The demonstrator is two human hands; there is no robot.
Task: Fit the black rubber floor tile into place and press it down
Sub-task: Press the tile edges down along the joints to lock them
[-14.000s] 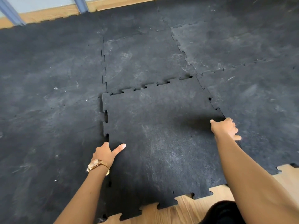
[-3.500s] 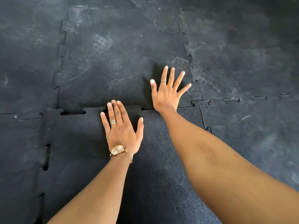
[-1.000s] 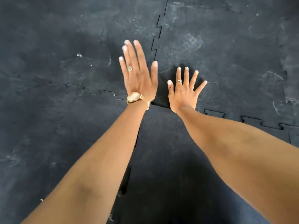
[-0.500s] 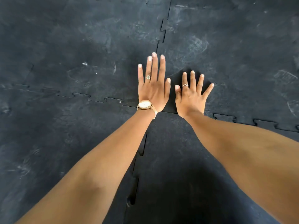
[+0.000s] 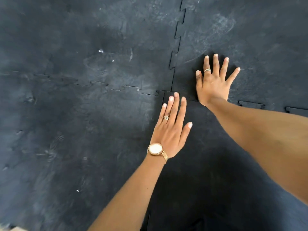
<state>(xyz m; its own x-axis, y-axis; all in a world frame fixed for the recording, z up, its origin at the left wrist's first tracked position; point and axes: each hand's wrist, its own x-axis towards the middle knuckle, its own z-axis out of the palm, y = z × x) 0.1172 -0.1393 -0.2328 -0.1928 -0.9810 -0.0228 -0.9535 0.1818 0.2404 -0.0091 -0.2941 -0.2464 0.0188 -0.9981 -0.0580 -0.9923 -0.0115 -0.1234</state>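
While both hands lie flat with nothing held, the black rubber floor tile sits in its slot among the neighbouring tiles, filling the lower right of the view under the person's forearms. The left hand rests palm down on the tile's far left corner, its fingers close together and reaching to the seam where four tiles meet. The right hand is spread wide, fingers well apart, straddling the far seam, with the heel of the palm near the tile's edge and the fingertips on the tile beyond. A gold watch shows on the left wrist.

The fitting looks mostly done: the corner seems seated and the toothed joint just left of it reads as a thin closed line. To the right of the right hand, however, dark gaps outline the interlocking tabs, which suggests that stretch is not yet fully pressed flush. The near left edge shows a dark slit too. Pressing along those joints probably remains.
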